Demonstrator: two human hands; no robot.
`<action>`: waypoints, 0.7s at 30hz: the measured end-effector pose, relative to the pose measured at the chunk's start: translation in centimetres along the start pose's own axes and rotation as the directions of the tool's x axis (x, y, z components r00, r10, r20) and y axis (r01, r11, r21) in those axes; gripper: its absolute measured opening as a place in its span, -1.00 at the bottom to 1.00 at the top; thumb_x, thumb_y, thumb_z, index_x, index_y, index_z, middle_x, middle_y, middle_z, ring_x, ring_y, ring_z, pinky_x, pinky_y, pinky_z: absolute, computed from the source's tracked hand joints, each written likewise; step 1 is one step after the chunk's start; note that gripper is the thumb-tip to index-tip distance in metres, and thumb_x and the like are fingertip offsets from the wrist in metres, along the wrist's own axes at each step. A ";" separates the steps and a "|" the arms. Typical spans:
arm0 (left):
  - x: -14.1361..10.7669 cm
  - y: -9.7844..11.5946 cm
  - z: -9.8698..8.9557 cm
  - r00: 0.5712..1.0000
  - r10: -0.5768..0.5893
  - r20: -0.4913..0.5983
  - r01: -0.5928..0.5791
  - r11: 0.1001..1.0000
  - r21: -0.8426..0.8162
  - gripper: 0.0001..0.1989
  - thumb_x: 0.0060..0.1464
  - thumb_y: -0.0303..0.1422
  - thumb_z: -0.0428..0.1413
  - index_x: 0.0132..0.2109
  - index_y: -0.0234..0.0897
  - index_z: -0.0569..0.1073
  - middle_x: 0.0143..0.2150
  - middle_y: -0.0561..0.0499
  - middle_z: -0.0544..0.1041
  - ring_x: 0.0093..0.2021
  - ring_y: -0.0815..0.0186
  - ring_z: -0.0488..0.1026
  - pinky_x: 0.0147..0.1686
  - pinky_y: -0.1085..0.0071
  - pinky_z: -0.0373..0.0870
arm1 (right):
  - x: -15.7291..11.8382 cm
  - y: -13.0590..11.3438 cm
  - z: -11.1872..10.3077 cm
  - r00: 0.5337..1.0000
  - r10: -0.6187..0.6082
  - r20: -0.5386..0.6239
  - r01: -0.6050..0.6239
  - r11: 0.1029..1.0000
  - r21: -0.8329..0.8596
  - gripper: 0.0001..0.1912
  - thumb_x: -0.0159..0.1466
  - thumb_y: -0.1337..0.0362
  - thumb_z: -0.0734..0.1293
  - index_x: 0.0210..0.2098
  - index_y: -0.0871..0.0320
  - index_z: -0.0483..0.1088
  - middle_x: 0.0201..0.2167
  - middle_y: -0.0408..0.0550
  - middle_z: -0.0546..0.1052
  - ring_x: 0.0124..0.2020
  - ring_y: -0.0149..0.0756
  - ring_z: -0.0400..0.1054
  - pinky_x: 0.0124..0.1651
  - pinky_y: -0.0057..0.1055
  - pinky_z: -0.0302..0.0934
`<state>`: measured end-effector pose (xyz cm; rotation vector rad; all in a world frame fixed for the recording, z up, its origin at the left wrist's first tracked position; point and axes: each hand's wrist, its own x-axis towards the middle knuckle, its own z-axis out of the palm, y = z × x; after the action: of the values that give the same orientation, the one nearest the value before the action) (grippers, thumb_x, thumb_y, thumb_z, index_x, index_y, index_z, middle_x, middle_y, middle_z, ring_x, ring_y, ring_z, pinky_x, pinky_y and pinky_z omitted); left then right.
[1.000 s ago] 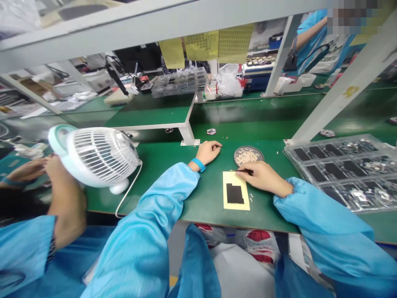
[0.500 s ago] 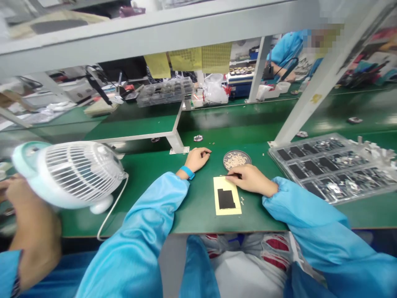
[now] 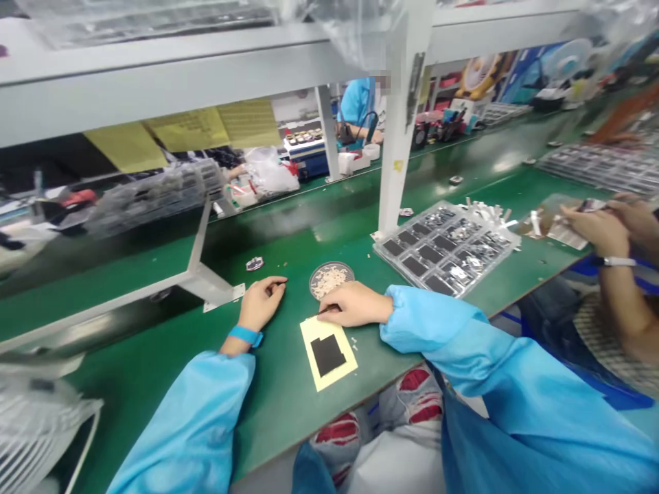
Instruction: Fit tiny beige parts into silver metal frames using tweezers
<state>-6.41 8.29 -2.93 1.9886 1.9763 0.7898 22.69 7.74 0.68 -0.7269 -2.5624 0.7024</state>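
My right hand is closed on slim dark tweezers, mostly hidden by the fingers. Their tip lies over the top edge of a yellow card. A black stepped-edge sheet lies on that card. Just beyond the hand stands a round dark dish with many small cream pieces. My left hand, a blue band at its wrist, rests on the green bench with fingers loosely bent and apart, holding nothing visible.
A clear compartment tray with black sheets and small parts stands at the right. A white post rises behind it; a shelf leg stands left. A white fan is lower left. A co-worker's hands work at right.
My view has swung to the right, so the fan slides toward the left edge and a co-worker at the right comes into sight. Both hands keep nearly the same places by the card and dish.
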 end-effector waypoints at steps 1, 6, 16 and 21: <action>0.1 0.0 0.0 1.000 -0.001 0.005 0.001 1.000 0.001 -0.58 0.17 -0.13 0.03 -0.02 -0.25 0.63 -0.42 0.01 0.51 -0.36 0.24 0.41 -0.34 0.38 0.30 | 0.0 0.1 0.0 1.000 0.004 0.003 -0.004 1.000 0.000 -0.77 0.35 0.10 0.38 -0.24 0.09 0.62 -0.37 -0.13 0.63 -0.33 -0.35 0.45 -0.31 -0.46 0.04; 0.2 0.1 -0.1 0.999 -0.040 0.017 0.040 0.999 0.016 -0.54 0.12 -0.09 0.03 0.00 -0.23 0.63 -0.39 0.01 0.53 -0.35 0.22 0.42 -0.35 0.38 0.33 | 0.2 0.3 0.1 1.000 0.010 0.006 -0.010 1.000 -0.009 -0.74 0.35 0.06 0.36 -0.24 0.08 0.62 -0.36 -0.14 0.63 -0.34 -0.37 0.42 -0.35 -0.46 0.00; 0.2 0.8 -0.5 0.998 -0.058 0.020 0.058 0.998 0.001 -0.52 0.06 -0.06 0.05 -0.05 -0.22 0.64 -0.42 0.02 0.52 -0.39 0.22 0.41 -0.39 0.38 0.35 | 0.2 0.1 -0.3 0.999 0.022 0.025 -0.021 1.000 -0.019 -0.74 0.35 0.06 0.36 -0.24 0.08 0.61 -0.39 -0.16 0.59 -0.33 -0.38 0.40 -0.36 -0.47 -0.01; 0.3 0.6 -0.5 0.998 -0.064 0.019 0.064 0.998 0.003 -0.51 0.05 -0.05 0.05 -0.03 -0.23 0.64 -0.43 0.01 0.52 -0.38 0.21 0.41 -0.38 0.38 0.36 | 0.3 0.0 -0.4 0.999 0.024 0.026 -0.024 1.000 -0.019 -0.73 0.35 0.06 0.36 -0.24 0.08 0.62 -0.39 -0.17 0.60 -0.34 -0.39 0.40 -0.35 -0.47 0.00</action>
<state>-6.19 8.43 -2.18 1.9161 2.0204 0.7507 22.57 8.03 1.06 -0.7605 -2.5912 0.7011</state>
